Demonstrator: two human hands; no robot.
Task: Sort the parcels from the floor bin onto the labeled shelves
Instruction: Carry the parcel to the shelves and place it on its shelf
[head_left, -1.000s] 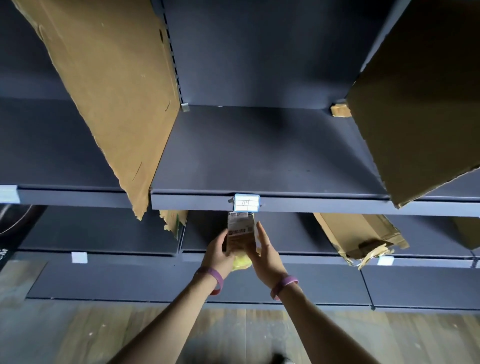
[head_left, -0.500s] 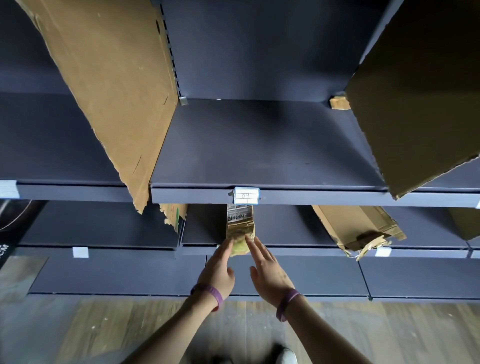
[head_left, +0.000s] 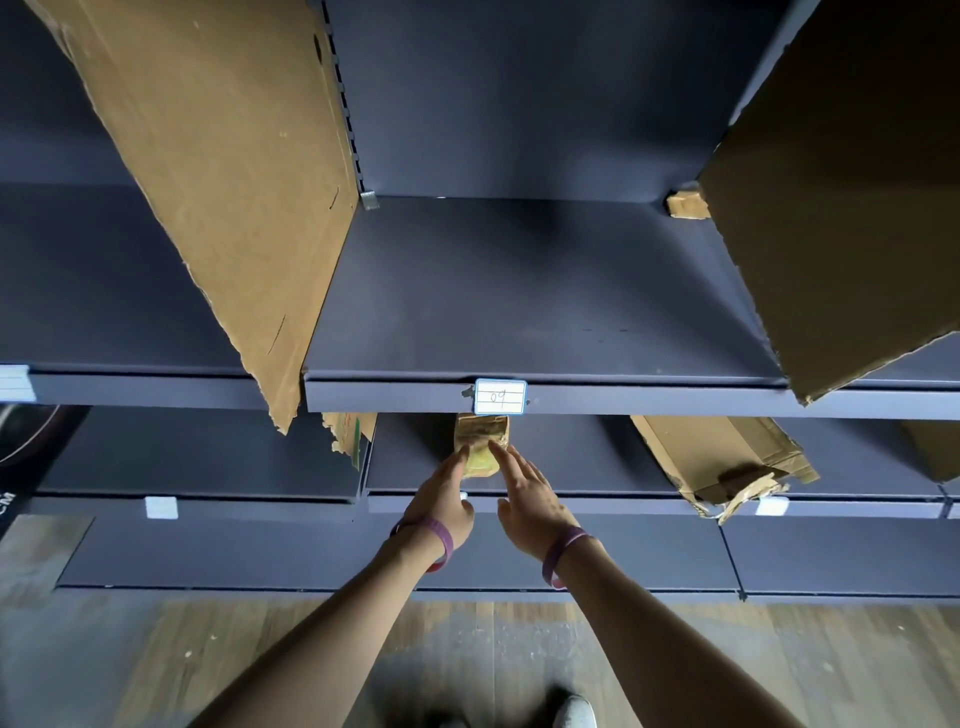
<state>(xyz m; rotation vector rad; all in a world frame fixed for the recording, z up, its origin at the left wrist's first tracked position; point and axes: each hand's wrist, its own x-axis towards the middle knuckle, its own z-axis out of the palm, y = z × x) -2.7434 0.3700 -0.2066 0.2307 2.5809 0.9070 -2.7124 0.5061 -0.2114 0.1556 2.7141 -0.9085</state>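
- A grey shoe (head_left: 574, 709) stands on the wooden floor (head_left: 156, 649), nearest.
- The left hand (head_left: 441, 501) and right hand (head_left: 530, 499) reach forward, each with a purple wristband (head_left: 439, 535); the fingers are straight and loosely spread, clasping nothing.
- Their fingertips (head_left: 460, 458) touch the small yellowish parcel (head_left: 480, 439), one hand on each side.
- The parcel lies on the lower shelf (head_left: 571, 465), directly under the "09" label (head_left: 500, 396) (clipped to the upper shelf's front edge).
- Right of it sits a torn cardboard box (head_left: 722, 457).
- Farther, cardboard dividers (head_left: 218, 156) flank the upper shelf (head_left: 519, 291).
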